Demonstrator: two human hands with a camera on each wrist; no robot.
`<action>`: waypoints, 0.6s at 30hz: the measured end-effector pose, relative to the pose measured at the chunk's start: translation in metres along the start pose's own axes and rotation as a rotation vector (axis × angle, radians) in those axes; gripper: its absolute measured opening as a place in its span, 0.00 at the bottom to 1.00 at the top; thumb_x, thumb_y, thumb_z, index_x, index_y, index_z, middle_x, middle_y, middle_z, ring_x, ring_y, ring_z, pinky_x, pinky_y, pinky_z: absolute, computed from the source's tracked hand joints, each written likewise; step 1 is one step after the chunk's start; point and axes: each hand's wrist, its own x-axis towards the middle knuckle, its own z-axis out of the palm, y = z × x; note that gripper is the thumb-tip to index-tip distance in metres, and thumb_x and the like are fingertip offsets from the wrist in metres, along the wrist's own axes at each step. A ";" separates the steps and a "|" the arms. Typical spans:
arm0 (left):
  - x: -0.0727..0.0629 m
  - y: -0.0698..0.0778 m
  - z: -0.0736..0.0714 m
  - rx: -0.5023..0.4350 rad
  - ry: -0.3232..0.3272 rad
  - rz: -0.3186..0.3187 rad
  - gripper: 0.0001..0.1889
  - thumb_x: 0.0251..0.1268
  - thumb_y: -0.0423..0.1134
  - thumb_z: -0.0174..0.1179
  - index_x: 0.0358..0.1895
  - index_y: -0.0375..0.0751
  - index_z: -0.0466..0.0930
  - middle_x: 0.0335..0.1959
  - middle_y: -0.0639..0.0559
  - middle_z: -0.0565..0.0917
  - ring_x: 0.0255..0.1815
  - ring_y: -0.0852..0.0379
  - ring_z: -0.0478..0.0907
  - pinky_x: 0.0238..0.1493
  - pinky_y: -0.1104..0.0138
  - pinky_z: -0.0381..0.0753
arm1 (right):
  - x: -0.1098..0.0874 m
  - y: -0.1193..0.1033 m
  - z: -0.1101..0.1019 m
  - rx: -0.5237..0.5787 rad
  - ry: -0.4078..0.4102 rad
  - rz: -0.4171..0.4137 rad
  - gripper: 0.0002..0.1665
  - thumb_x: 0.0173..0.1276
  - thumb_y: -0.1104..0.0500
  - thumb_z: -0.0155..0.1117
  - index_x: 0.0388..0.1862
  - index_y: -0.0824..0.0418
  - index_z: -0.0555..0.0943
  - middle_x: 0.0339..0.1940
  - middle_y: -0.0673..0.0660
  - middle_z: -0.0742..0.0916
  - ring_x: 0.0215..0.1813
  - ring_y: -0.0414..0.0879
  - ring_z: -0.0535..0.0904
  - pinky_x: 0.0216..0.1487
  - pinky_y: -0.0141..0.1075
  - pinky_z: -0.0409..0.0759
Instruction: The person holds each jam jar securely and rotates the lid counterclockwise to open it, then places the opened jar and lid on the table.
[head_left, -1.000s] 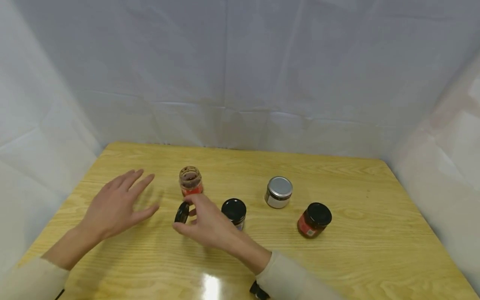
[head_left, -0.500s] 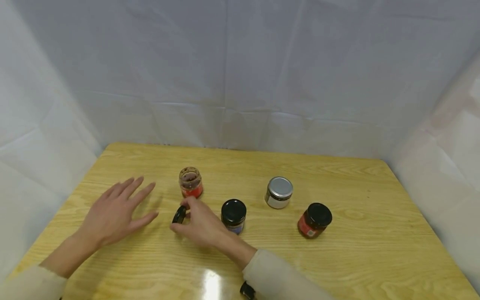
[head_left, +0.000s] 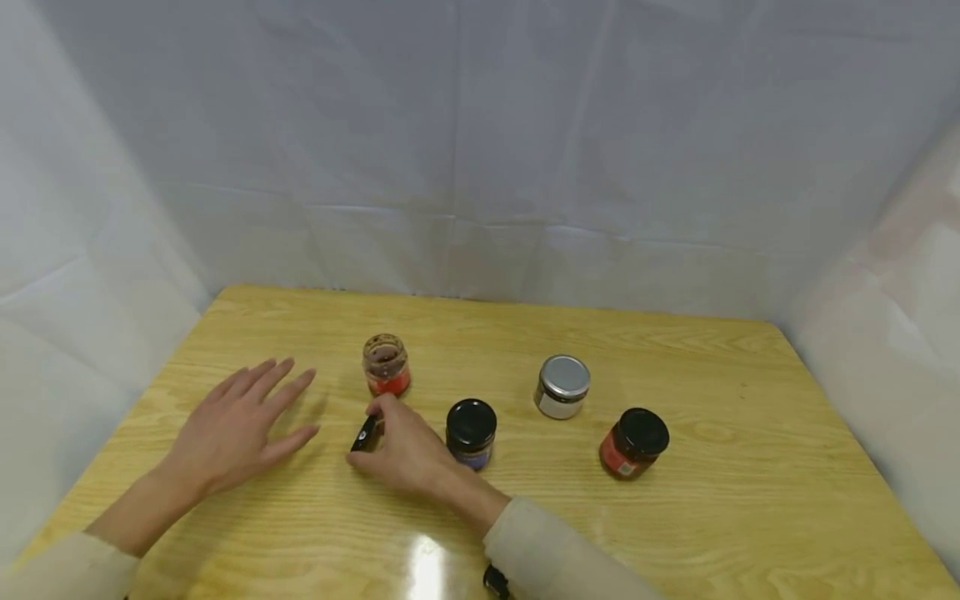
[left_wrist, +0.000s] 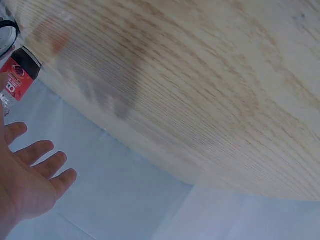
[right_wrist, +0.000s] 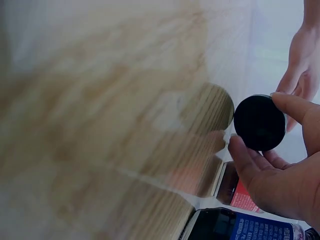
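A black jar lid (head_left: 365, 433) stands on its edge at or just above the tabletop; I cannot tell if it touches. My right hand (head_left: 411, 446) pinches it by the rim between thumb and fingers, its black face filling the right wrist view as a disc (right_wrist: 260, 122). Just behind is an uncapped glass jar (head_left: 387, 367) with a red label and dark residue inside. My left hand (head_left: 228, 425) hovers to the left, fingers spread and holding nothing. In the left wrist view the red-labelled jar (left_wrist: 21, 75) appears beyond that hand (left_wrist: 32, 180).
Right of my right hand stands a black-lidded jar (head_left: 471, 433) with a blue-purple label. Farther right are a silver-lidded jar (head_left: 562, 386) and a black-lidded jar with a red label (head_left: 633, 443). White sheeting (head_left: 480, 150) surrounds the wooden table (head_left: 720, 500).
My right hand has lowered the lid a little and turned it more edge-on, uncovering more of the blue-purple-labelled jar. My left hand has sunk slightly, fingers still spread.
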 end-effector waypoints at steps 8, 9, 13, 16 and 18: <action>-0.003 -0.001 -0.001 -0.002 -0.029 -0.005 0.36 0.58 0.61 0.60 0.63 0.41 0.73 0.60 0.34 0.73 0.59 0.35 0.69 0.56 0.44 0.68 | 0.000 -0.003 0.002 -0.061 -0.019 -0.025 0.33 0.57 0.46 0.73 0.57 0.53 0.72 0.45 0.46 0.80 0.44 0.35 0.75 0.45 0.30 0.75; -0.004 -0.001 -0.001 -0.003 -0.033 -0.007 0.36 0.58 0.61 0.60 0.64 0.41 0.72 0.60 0.34 0.73 0.59 0.35 0.68 0.56 0.43 0.67 | 0.000 -0.003 0.002 -0.074 -0.022 -0.031 0.33 0.57 0.46 0.73 0.58 0.54 0.72 0.47 0.47 0.80 0.46 0.35 0.75 0.46 0.30 0.75; -0.004 0.000 0.000 -0.006 -0.037 -0.011 0.35 0.58 0.61 0.59 0.64 0.41 0.72 0.60 0.34 0.73 0.59 0.35 0.68 0.57 0.44 0.67 | 0.001 -0.003 0.001 -0.140 -0.029 -0.056 0.35 0.57 0.46 0.72 0.61 0.56 0.72 0.53 0.49 0.80 0.50 0.37 0.75 0.48 0.29 0.74; -0.004 0.001 0.001 -0.005 -0.033 -0.009 0.35 0.59 0.62 0.58 0.64 0.41 0.73 0.60 0.35 0.73 0.59 0.35 0.69 0.57 0.44 0.67 | 0.001 -0.002 0.002 -0.196 -0.030 -0.069 0.37 0.56 0.46 0.73 0.62 0.56 0.72 0.54 0.49 0.80 0.52 0.40 0.75 0.47 0.30 0.75; -0.004 0.001 0.001 -0.004 -0.029 -0.006 0.35 0.59 0.62 0.58 0.63 0.41 0.73 0.60 0.35 0.73 0.59 0.35 0.69 0.57 0.44 0.67 | 0.001 -0.002 0.002 -0.231 -0.030 -0.074 0.38 0.56 0.46 0.73 0.63 0.56 0.72 0.55 0.47 0.79 0.53 0.41 0.74 0.46 0.31 0.75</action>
